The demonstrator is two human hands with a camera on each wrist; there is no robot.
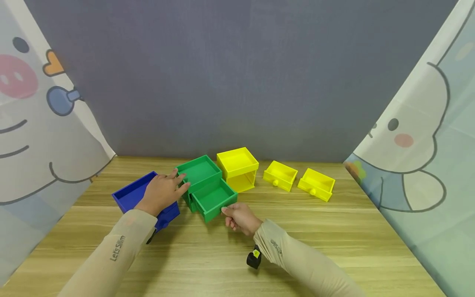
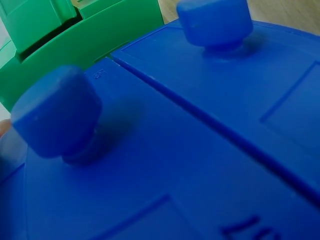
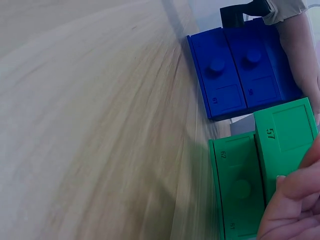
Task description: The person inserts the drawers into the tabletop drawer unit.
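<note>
The left hand [image 1: 162,192] lies flat, fingers straight, on the green plastic drawer cabinet [image 1: 198,171] near the middle of the wooden worktop [image 1: 208,255]. The right hand [image 1: 240,218], at 5 o'clock of it, pinches the front of its pulled-out green drawer [image 1: 214,200]. A blue plastic drawer cabinet [image 1: 137,194] stands just beside at 9 o'clock. A yellow cabinet [image 1: 238,168] stands at 2 o'clock.
</note>
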